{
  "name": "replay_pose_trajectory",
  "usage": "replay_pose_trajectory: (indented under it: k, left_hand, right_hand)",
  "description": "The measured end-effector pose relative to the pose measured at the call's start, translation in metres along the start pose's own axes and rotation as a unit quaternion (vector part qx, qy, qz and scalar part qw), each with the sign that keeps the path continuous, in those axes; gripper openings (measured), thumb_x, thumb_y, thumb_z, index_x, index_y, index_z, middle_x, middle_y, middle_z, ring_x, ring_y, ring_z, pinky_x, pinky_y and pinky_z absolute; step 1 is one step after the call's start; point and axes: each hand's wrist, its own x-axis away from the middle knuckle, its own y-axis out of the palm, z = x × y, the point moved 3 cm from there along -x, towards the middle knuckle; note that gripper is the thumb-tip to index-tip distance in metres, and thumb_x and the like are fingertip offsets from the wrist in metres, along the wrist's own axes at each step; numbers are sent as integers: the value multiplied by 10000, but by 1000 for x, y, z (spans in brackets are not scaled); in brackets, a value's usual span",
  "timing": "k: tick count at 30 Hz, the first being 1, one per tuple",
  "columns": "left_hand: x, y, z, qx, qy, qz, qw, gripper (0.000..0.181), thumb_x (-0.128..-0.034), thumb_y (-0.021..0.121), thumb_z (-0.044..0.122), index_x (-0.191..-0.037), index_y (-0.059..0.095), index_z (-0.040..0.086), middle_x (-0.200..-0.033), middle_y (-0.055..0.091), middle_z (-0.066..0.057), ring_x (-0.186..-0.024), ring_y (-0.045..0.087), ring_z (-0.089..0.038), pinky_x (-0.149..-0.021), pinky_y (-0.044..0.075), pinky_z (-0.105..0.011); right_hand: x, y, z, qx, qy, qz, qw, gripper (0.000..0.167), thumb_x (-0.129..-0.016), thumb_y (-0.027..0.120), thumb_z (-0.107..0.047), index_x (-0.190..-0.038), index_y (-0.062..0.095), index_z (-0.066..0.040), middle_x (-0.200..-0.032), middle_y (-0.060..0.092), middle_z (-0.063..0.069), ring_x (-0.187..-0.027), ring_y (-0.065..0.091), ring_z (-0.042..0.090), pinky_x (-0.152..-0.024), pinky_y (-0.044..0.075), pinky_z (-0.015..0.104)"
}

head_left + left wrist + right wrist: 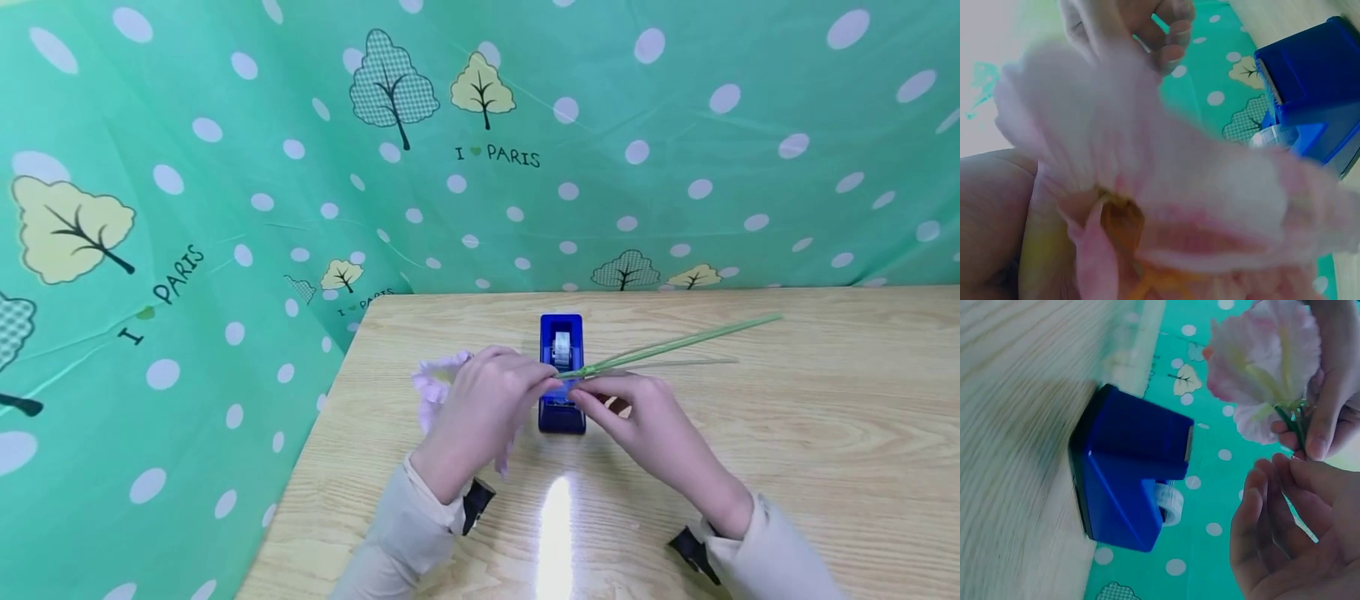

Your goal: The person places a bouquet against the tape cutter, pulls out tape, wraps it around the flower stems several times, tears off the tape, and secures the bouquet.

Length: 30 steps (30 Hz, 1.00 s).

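My left hand [487,404] grips the top of some thin green stems [678,342], just below pale pink-lilac artificial flowers [1260,356]. In the left wrist view, the large blurred petals [1110,125] hide most of that hand's grip. From my fingers the stems stretch out to the right, slanting away from me. My right hand [652,421] has its thumb and index fingertips pinched at the stems, close beside the left fingertips. Whether a bit of tape lies between them is too small to tell. Beneath both hands stands a blue tape dispenser [561,417] with a roll of clear tape [562,350].
The light wood table [825,417] carries the dispenser. Behind and to the left hangs a green curtain [525,208] with white dots and printed trees. The dispenser's toothed cutter [1189,444] is at one end. A bright glare [555,533] lies on the near tabletop.
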Motion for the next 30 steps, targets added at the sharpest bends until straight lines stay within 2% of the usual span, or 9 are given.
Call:
replay_pose_trajectory:
  k: [4,9,12,17,24,30]
  left_hand:
    - [0,2,1,-24,-176,115,9998,138,-935,685,240,-964,768,132,-900,768,36,-805,716,-107,-908,545,-320]
    - [-1,5,2,-39,-302,399,9987,121,-913,716,227,-948,779,130,-870,762,33,-760,704,-105,-805,569,-299]
    - [0,7,2,-19,-319,630,9975,104,-904,731,211,-937,783,127,-858,760,26,-742,704,-115,-729,575,-279]
    - [1,10,2,-48,-230,896,9957,84,-889,746,202,-927,793,143,-859,760,31,-727,699,-124,-665,575,-247]
    - [1,12,2,-123,-56,755,9971,131,-854,771,125,-982,798,138,-906,765,30,-776,699,-117,-715,572,-231]
    - [2,11,1,-418,106,601,9973,150,-874,750,124,-1018,789,144,-941,772,22,-798,725,-122,-638,585,-233]
  right_hand:
    - [1,0,2,-555,238,-264,9978,204,-982,638,-230,-1047,767,-85,-968,757,1,-756,664,59,-657,579,251]
    - [1,-1,2,-968,301,-351,9942,188,-985,631,-209,-1021,763,-79,-859,733,-12,-689,630,58,-598,563,249]
    - [1,-3,2,-1020,314,-336,9937,169,-984,632,-198,-1013,761,-92,-816,714,-36,-684,620,61,-593,557,246]
    - [2,-6,0,-1377,463,-440,9884,163,-988,624,-182,-1009,748,-78,-791,703,29,-685,623,96,-603,561,265]
    - [1,-7,1,-1698,729,-537,9813,205,-1002,604,-194,-1023,735,-37,-786,694,63,-678,633,158,-607,557,270]
    - [0,-5,2,-1675,786,-555,9812,235,-1006,600,-236,-1031,730,-43,-791,691,56,-680,628,143,-607,554,280]
